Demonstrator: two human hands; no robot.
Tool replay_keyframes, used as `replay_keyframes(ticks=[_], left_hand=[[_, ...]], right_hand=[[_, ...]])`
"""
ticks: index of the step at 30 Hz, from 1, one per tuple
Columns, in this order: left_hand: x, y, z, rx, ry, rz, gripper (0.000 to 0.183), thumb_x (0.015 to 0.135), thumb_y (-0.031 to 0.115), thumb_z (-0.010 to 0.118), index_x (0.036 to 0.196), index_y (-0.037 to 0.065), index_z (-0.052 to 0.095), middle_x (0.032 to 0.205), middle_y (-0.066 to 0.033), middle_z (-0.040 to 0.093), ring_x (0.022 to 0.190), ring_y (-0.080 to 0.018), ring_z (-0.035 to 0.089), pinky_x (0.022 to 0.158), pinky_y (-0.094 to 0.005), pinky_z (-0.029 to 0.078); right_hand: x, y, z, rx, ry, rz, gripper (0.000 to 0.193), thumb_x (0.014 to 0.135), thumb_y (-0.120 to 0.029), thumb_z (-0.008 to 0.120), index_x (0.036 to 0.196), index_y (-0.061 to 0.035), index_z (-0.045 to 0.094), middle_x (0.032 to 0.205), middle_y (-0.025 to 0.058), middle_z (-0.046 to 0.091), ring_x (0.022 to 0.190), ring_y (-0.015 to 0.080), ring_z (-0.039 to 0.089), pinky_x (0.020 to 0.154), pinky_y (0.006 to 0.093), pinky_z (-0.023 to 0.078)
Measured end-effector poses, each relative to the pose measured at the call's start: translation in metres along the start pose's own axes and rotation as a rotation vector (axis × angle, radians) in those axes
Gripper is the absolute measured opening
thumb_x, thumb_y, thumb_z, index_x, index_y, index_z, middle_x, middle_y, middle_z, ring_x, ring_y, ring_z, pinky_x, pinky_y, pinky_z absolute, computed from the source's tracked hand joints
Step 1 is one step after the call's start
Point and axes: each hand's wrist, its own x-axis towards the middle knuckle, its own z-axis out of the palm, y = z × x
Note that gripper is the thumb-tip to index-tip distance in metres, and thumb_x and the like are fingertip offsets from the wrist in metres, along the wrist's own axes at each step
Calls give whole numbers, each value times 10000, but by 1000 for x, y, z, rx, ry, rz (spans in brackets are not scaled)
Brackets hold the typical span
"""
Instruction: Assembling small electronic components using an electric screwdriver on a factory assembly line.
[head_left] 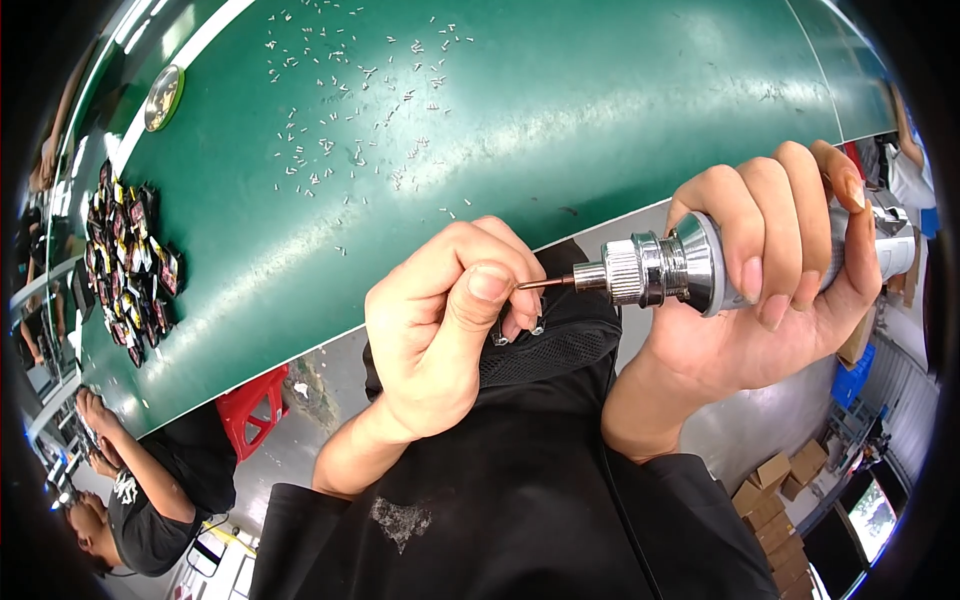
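Note:
My right hand is wrapped round the body of a silver-grey electric screwdriver, held level above my lap with its nose pointing left. From its ribbed metal collar a thin copper-coloured bit reaches to my left hand. That hand is closed, thumb and forefinger pinched at the tip of the bit. Small dark bits with shiny ends show under its curled fingers; most of whatever it grips is hidden. Many small silver screws lie scattered over the green table ahead.
At the table's left is a heap of small black parts with coloured markings, near a round yellow-green dish. A co-worker in black sits at lower left beside a red stool. Cardboard boxes stand at lower right.

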Motion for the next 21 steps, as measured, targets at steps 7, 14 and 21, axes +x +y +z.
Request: replay_keyframes(ticks=[7, 14, 21], left_hand=[[2, 1, 1, -7, -3, -7, 255, 984, 139, 478, 813, -38, 546, 758, -106, 577, 597, -78, 466, 537, -206, 398], [7, 10, -3, 338, -15, 100, 138, 887, 1, 572, 755, -41, 567, 680, -92, 581, 572, -124, 503, 517, -232, 405], [13, 9, -7, 568, -93, 186, 79, 817, -86, 583, 745, -55, 577, 674, -103, 582, 566, -163, 521, 518, -266, 415]], right_hand=[[2, 0, -3, 2, -22, 7, 118, 891, -146, 497, 918, -32, 479, 540, -35, 392, 400, 68, 385, 481, 237, 375], [0, -3, -2, -75, -79, 36, 150, 893, -160, 500, 942, -19, 486, 542, -31, 404, 406, 70, 390, 479, 241, 375], [1, -5, -8, -137, -81, 47, 158, 899, -160, 492, 949, -10, 486, 555, -24, 396, 426, 72, 388, 486, 247, 364]])
